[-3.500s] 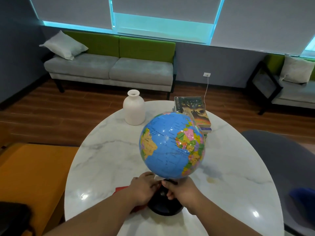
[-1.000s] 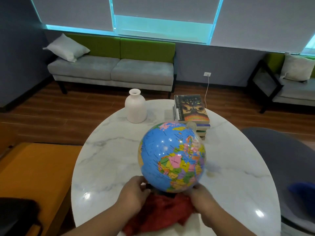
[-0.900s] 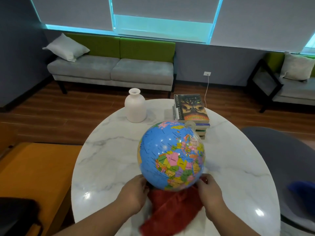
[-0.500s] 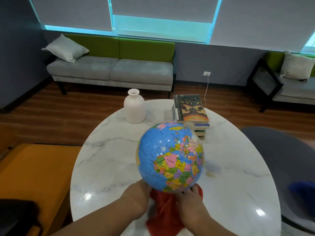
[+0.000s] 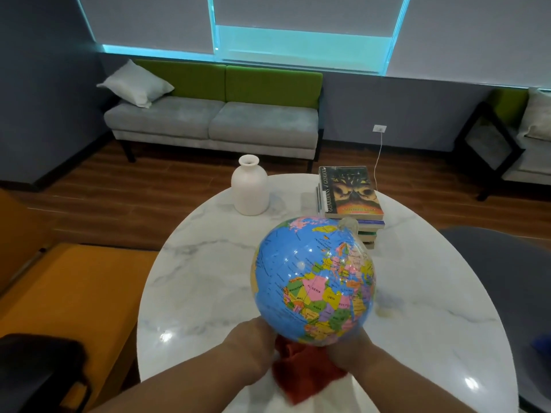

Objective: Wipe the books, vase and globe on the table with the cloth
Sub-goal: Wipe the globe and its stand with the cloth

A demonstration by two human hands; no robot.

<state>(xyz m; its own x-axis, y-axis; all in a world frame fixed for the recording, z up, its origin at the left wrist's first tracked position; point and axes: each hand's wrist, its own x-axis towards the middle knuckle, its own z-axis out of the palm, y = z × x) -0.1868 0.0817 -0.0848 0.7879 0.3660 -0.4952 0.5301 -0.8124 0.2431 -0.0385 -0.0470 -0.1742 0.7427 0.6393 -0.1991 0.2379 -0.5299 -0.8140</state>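
Note:
A blue globe (image 5: 313, 281) with coloured countries stands tilted near the front of the round white marble table (image 5: 208, 278). Its base is hidden behind the ball and my hands. My left hand (image 5: 250, 341) reaches under the globe's lower left, fingers curled out of sight at the stand. My right hand (image 5: 351, 350) is under the lower right and presses the red cloth (image 5: 301, 374) against the globe's underside. The cloth hangs down between my wrists. A white vase (image 5: 250, 189) and a stack of books (image 5: 351, 192) stand at the table's far side.
An orange seat (image 5: 59, 293) is to the left of the table and a grey chair (image 5: 507, 263) to the right. A black bag (image 5: 38, 374) lies at the bottom left. A grey and green sofa (image 5: 214, 120) stands against the far wall.
The globe has turned, showing more of the coloured countries. My right hand has swept the red cloth from the globe's right side in under its bottom. My left hand stays at the stand.

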